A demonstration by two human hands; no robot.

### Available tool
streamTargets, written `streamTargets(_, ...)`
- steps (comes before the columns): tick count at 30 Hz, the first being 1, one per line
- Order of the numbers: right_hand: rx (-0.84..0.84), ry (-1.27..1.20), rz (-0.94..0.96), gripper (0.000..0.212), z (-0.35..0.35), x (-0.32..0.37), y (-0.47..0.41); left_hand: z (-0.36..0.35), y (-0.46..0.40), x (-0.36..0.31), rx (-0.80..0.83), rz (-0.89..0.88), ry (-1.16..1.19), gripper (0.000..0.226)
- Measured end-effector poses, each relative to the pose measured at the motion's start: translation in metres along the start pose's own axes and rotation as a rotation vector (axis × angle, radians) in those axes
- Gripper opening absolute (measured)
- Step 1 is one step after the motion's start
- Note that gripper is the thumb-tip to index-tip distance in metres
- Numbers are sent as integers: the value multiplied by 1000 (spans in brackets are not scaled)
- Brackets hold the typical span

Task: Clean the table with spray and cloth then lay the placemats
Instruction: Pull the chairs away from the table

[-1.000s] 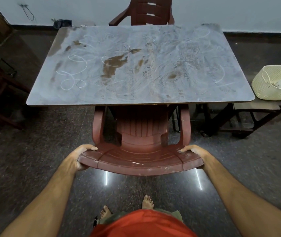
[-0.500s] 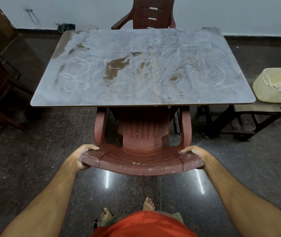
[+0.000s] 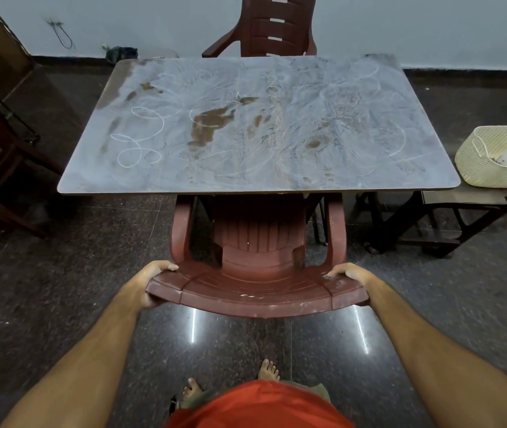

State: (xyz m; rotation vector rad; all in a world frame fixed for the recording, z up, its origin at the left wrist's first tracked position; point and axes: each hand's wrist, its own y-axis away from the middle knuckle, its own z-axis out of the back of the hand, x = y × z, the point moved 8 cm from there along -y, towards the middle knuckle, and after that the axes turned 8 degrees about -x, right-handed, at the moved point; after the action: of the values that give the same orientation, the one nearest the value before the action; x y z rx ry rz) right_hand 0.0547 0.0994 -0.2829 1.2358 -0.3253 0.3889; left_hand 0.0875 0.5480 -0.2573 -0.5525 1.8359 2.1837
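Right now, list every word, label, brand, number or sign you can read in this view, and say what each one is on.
None: no readable text anywhere in this view.
Table: only white looping scribbles and brown stains, no letters or numbers.
Near chair, gripped by the left hand and right hand: small white flecks, not lettering.
Far chair: plain slots, no label.
Basket: no marking seen.

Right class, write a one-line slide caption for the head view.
Both hands, left and right, grip a red plastic chair tucked under the stained table.
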Motion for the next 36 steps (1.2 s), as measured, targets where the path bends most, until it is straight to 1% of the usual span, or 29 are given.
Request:
streamTargets(1,-41,61,29,26,3,5,1,5,2,-4,-69,-33,-85,16)
streamTargets(2,-117,127,61,20,9,10,1,14,0,-13,-179,-118,-189,18)
streamTargets(3,-203,228,121,11,15,20,3,24,1,-28,-329,-251,-326,20)
streamTargets(4,-278,373,205,17,20,31,5,33,4,-44,-477,-402,-471,21)
streamTargets(5,-332,535,279,28,21,43,6,35,11,-58,-570,-533,-581,23)
streamTargets(6,-372,644,356,36,17,56,12,35,18,-66,-607,-621,-635,28)
streamTargets(7,-402,707,433,40,10,68,17,32,22,-69,-599,-676,-648,36)
streamTargets(9,-426,743,597,42,-13,90,31,25,28,-72,-567,-761,-670,46)
streamTargets(13,-369,832,845,59,-82,120,57,11,51,-75,-533,-962,-762,50)
streamTargets(16,-375,881,1002,65,-134,141,86,17,66,-76,-551,-1078,-847,55)
streamTargets(18,-378,882,1090,67,-164,153,106,26,74,-80,-575,-1151,-902,63)
streamTargets(21,-390,868,1200,71,-209,173,136,53,84,-88,-634,-1221,-973,79)
streamTargets(23,-406,857,1266,72,-237,187,154,74,91,-95,-684,-1257,-993,84)
streamTargets(27,-414,829,1336,74,-284,209,181,121,102,-108,-771,-1300,-1004,83)
streamTargets(32,-406,823,1398,77,-349,238,209,204,103,-119,-846,-1269,-978,86)
streamTargets(36,-405,822,1421,78,-388,254,217,251,101,-122,-889,-1255,-978,85)
